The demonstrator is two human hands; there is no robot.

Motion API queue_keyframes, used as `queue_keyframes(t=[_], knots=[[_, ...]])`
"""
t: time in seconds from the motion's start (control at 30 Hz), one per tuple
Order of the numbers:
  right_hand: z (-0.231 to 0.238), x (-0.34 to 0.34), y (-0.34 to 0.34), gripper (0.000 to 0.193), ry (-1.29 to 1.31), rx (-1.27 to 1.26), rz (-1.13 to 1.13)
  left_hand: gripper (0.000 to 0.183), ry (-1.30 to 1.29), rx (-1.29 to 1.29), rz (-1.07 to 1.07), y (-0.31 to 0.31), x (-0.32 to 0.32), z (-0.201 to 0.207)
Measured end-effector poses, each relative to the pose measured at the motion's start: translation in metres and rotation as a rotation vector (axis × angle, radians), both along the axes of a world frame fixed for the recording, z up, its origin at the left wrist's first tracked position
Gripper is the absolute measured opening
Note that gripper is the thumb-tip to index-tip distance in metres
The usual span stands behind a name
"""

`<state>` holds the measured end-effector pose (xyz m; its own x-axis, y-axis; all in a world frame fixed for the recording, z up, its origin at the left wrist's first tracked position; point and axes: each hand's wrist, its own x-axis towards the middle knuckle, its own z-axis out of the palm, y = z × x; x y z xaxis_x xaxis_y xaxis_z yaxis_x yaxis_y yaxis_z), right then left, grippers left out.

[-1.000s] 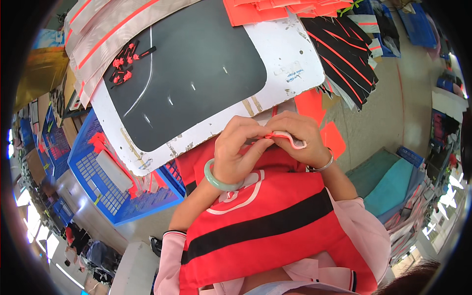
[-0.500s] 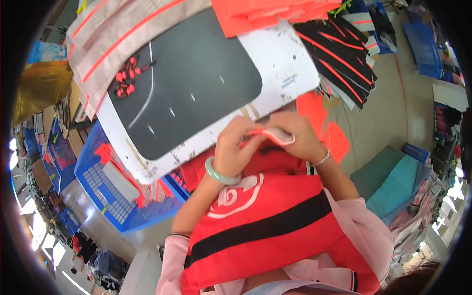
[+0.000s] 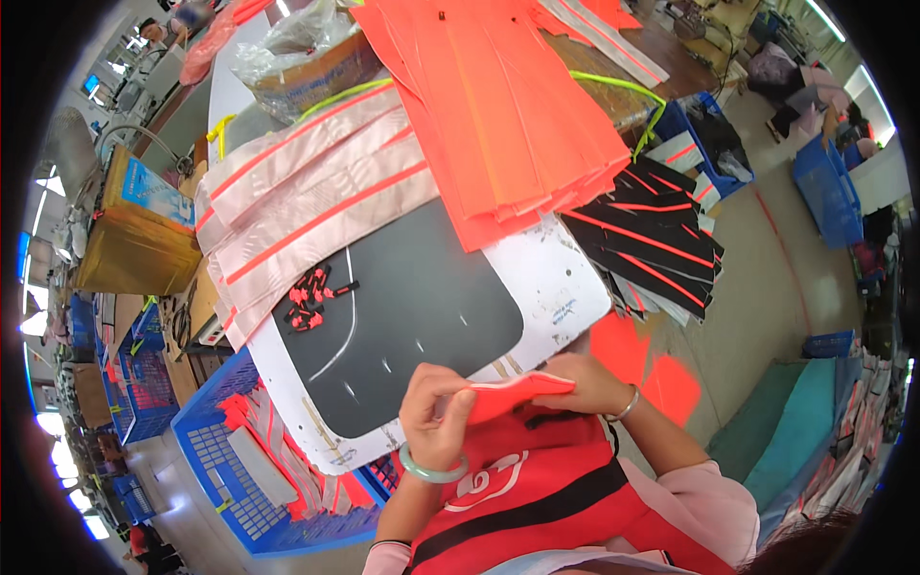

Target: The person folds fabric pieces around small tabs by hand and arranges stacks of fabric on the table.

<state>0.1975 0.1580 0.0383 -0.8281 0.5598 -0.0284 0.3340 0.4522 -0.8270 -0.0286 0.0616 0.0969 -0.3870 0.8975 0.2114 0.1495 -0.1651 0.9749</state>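
A folded orange-red fabric piece (image 3: 522, 391) with a pale edge is stretched between my two hands, above my red apron with its black band. My left hand (image 3: 433, 412), a green bangle at its wrist, pinches the left end with the thumb toward me. At the other end my right hand (image 3: 596, 385) grips the piece, its fingertips partly hidden behind the cloth. Just beyond my hands is a white-bordered table (image 3: 565, 273) with a dark grey top. Several small black-and-pink pieces (image 3: 309, 309) lie in a cluster on its left part.
Coral fabric (image 3: 508, 125) and pale striped strips (image 3: 316, 187) overlap the table's far side. Black striped strips (image 3: 661, 244) fan out at its right. A blue crate (image 3: 297, 539) of fabric strips stands at the left; teal cloth (image 3: 791, 441) lies at the right.
The view has tilted up, bringing more of the far side into sight. My hands have drawn apart, and the curled fabric piece is now straighter and flatter between them.
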Motion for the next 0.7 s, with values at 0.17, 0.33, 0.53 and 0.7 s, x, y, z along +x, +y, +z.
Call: queue_keyframes(t=[0.17,0.33,0.53,0.7], knots=[[0.008,0.013,0.017,0.029,-0.035,-0.383,-0.091,0.031,-0.191,0.182,0.189,0.016,-0.043,-0.013],[0.095,-0.068,0.144,0.045,0.087,0.044,-0.430,0.050,-0.429,-0.053,0.159,-0.005,-0.056,-0.048],[0.182,-0.141,0.396,0.071,0.341,0.443,-0.351,0.028,0.207,-0.215,0.084,-0.028,-0.048,-0.075],[0.114,-0.228,0.363,0.068,-0.140,0.829,-0.218,0.040,0.760,-0.213,0.191,-0.038,-0.058,-0.087]])
